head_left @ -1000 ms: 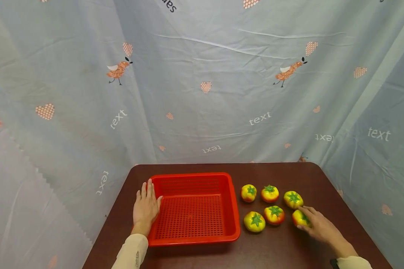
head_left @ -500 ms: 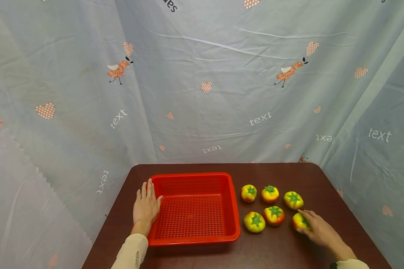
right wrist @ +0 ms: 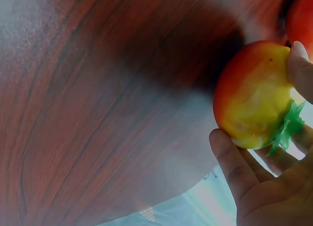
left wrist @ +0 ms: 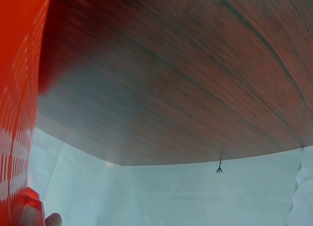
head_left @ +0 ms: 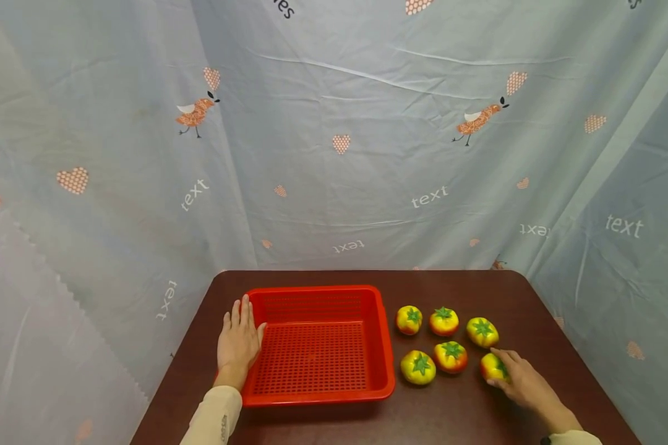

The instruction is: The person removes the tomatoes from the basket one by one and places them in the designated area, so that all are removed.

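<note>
In the head view my left hand (head_left: 238, 337) lies with straight fingers along the left rim of a red plastic basket (head_left: 312, 398). The left wrist view shows the basket's slotted outer wall (left wrist: 17, 89) and a fingertip (left wrist: 53, 219) by its rim. My right hand (head_left: 527, 383) holds a yellow-and-red tomato (head_left: 493, 367) with a green leafy top, nearest the right side of the group. Close up in the right wrist view, the thumb is on one side of this tomato (right wrist: 252, 99) and the fingers bend round the other.
Several similar tomatoes stand between basket and right hand: two in front (head_left: 418, 368) and three behind, including one (head_left: 482, 332) just beyond the held one. The dark wood table (head_left: 434, 414) has rounded far corners. A patterned grey-blue cloth (head_left: 339, 185) hangs behind it and at both sides.
My right hand has drawn slightly toward me, its fingers now closer round the tomato, which has shifted a little. The left hand stays on the basket rim.
</note>
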Tool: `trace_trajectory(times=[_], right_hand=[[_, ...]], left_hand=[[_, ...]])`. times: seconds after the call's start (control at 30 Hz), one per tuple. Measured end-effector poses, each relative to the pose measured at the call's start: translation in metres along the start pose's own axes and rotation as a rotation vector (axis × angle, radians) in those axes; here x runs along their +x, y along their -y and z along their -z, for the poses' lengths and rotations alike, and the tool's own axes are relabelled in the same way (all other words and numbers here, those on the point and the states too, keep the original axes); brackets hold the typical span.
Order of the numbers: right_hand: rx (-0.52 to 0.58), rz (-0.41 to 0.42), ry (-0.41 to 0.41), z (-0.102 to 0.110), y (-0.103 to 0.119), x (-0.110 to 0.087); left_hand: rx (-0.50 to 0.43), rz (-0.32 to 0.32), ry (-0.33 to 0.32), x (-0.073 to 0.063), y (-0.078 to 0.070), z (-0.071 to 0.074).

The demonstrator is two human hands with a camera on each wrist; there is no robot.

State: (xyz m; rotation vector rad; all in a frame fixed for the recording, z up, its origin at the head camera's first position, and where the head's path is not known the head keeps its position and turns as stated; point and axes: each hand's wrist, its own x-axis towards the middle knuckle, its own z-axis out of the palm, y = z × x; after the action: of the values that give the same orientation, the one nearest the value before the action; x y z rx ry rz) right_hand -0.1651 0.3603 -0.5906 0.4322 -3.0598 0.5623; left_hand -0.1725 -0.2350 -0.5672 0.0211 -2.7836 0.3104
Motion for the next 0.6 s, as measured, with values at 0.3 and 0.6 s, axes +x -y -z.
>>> trace_trajectory(times=[0.3,0.6], right_hand=[[-0.047,0.005,-0.052,-0.0063,0.0043,-0.0047],[-0.054,-0.019,-0.045,-0.0087,0.0067,-0.0067]], left_hand=[[-0.025,0.003,0.007,0.0005,0.0008,0.0002],[-0.053,0.005,-0.016,0.0012,-0.0001,0.0004]])
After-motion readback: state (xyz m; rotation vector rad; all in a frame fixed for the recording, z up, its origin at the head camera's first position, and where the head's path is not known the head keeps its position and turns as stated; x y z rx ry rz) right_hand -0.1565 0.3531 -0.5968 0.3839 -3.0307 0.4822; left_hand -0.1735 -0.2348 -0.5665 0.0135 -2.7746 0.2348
